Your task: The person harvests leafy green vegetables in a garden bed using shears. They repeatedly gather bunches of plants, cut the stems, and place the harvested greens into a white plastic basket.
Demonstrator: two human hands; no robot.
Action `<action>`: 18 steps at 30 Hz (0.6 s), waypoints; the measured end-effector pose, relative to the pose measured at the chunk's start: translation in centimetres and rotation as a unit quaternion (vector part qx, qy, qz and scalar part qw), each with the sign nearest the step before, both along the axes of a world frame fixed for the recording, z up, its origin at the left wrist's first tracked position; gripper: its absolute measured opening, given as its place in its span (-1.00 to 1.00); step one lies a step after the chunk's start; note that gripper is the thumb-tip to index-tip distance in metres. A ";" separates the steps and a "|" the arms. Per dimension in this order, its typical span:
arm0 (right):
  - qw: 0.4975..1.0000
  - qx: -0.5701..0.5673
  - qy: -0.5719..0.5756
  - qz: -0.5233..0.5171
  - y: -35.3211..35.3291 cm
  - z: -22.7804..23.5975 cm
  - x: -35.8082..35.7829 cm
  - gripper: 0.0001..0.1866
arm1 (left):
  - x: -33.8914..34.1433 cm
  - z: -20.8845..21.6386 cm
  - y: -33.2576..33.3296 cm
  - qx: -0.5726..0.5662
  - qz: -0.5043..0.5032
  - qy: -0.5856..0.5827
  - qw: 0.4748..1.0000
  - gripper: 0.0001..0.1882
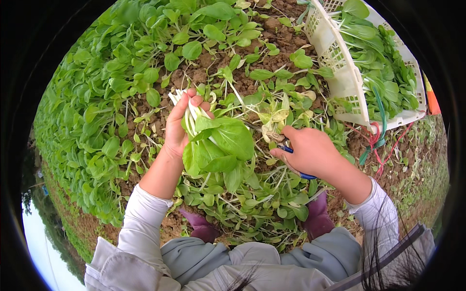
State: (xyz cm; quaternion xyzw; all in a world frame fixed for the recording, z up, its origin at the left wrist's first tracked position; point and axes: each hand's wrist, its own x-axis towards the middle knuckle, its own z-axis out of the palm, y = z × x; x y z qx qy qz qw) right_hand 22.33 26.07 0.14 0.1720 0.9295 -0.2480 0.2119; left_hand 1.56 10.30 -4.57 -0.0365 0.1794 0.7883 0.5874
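Observation:
My left hand is closed around the pale stems of a bunch of leafy greens. The white stem ends point up and away from me, and the broad green leaves hang toward the right. To the right of the bunch, my right hand grips blue-handled scissors. Most of the scissors is hidden by the hand and leaves, so how far the blades are apart cannot be told. Yellowed, withered leaves lie right beside the fingertips of my right hand.
A white plastic crate filled with cut greens tilts at the upper right, with red and green ties on it. Dense growing greens cover the left. Loose leaves litter the soil between my purple boots.

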 end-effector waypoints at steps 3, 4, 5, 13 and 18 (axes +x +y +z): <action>0.997 0.074 -0.033 0.008 0.6 0.2 0.7 -0.52 | 0.0 0.1 0.0 0.056 -0.002 -0.023 0.998 -0.85; 0.996 0.083 -0.031 0.007 0.9 0.2 1.0 -0.52 | 0.0 0.1 0.1 0.056 0.000 -0.005 0.998 -0.85; 0.995 0.100 0.000 0.005 1.1 0.2 1.4 -0.51 | 0.1 0.1 0.2 0.056 0.003 0.014 0.998 -0.85; 0.951 -0.147 0.110 -0.248 2.4 1.6 -1.3 -0.62 | 1.4 0.9 2.1 -0.085 0.026 0.117 0.989 -0.91; 0.924 -0.231 0.167 -0.256 0.5 2.5 -3.5 -0.53 | 4.1 3.6 5.4 -0.157 0.026 0.256 0.953 -0.80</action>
